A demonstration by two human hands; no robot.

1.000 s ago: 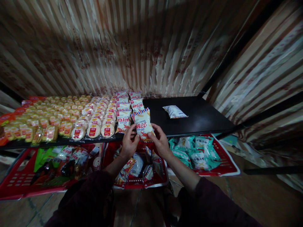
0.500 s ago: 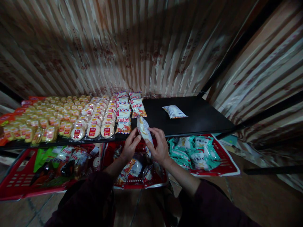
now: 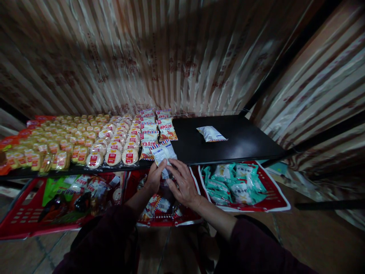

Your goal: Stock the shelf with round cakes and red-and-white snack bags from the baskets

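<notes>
A small snack bag (image 3: 164, 151) is up in front of the shelf edge, with a white printed back facing me and a striped top seal. My left hand (image 3: 154, 177) pinches its lower left part, the thumb lying over the front. The fingers of my right hand (image 3: 182, 180) are bent round its lower right part, which they partly hide. Just behind the held bag, matching snack bags with a shrimp picture (image 3: 167, 130) lie in two overlapping columns on the black shelf (image 3: 188, 148). Below my hands is a red basket (image 3: 182, 221) holding more such bags.
Round wrapped crackers (image 3: 113, 157) and yellow wrapped snacks (image 3: 61, 160) fill the shelf's left side. A single white bag (image 3: 211, 134) lies face down to the right. Red baskets with teal bags (image 3: 241, 190) and green packages (image 3: 57, 190) flank the middle one. Black posts (image 3: 265, 83) frame the shelf.
The bag in my hands has turned from edge-on to show its printed back, and moved slightly left. My right hand has shifted left, closer to my left hand.
</notes>
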